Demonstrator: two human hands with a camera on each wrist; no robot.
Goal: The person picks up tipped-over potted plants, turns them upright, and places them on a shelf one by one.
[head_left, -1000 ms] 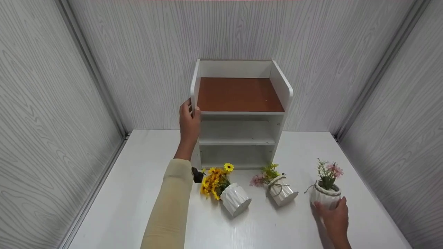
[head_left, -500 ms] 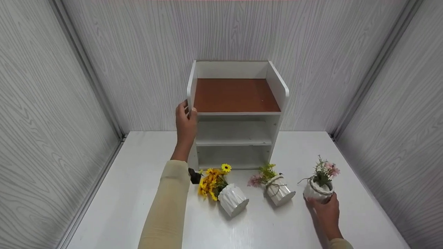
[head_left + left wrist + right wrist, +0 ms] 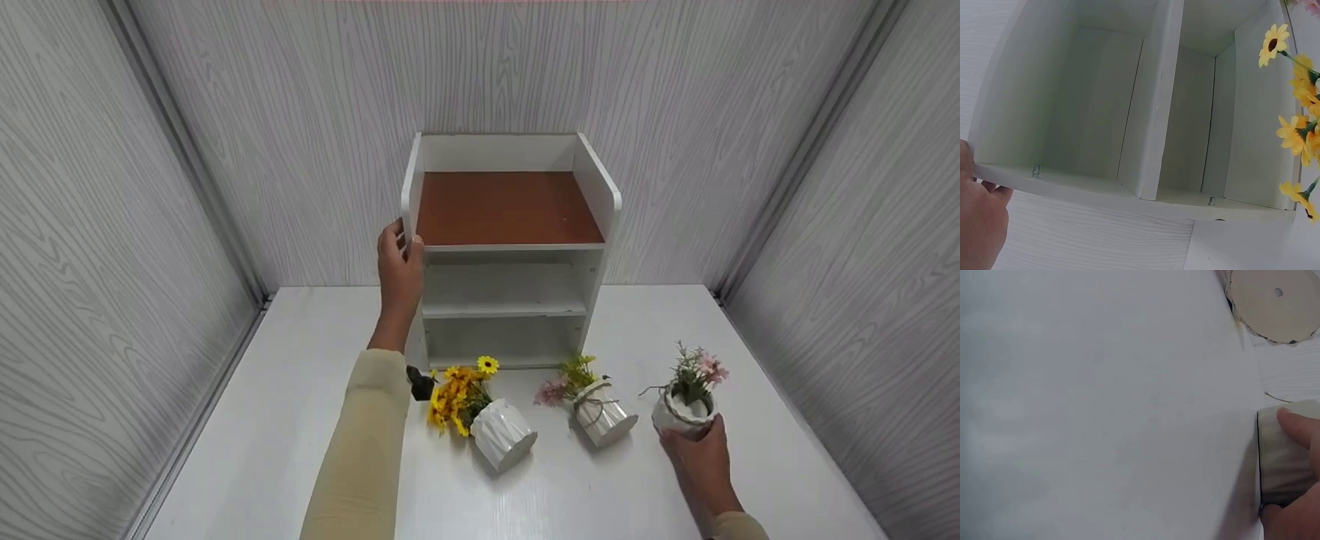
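Observation:
My left hand [image 3: 400, 274] grips the left side panel of a small white shelf unit [image 3: 512, 307], with the thumb in front and the fingers behind the edge. The left wrist view shows the same hand [image 3: 982, 225] at a corner of the unit. At the right, my right hand [image 3: 703, 450] holds a white flower pot [image 3: 673, 415] with pink flowers, thumb and fingers around its lower side. The pot stands roughly upright. In the right wrist view, the thumb and a fingertip press the held pot [image 3: 1283, 455].
A white pot [image 3: 504, 433] of yellow flowers lies on its side before the unit. Right of it lies another white pot [image 3: 604, 414], tied with twine, with pink and yellow-green flowers. A small black object [image 3: 420, 382] sits by the unit's base. Grey panels [image 3: 675, 135] enclose the table.
My right hand has brought the pot a little leftward. My left hand keeps its hold on the shelf panel. The whole head view has shifted slightly.

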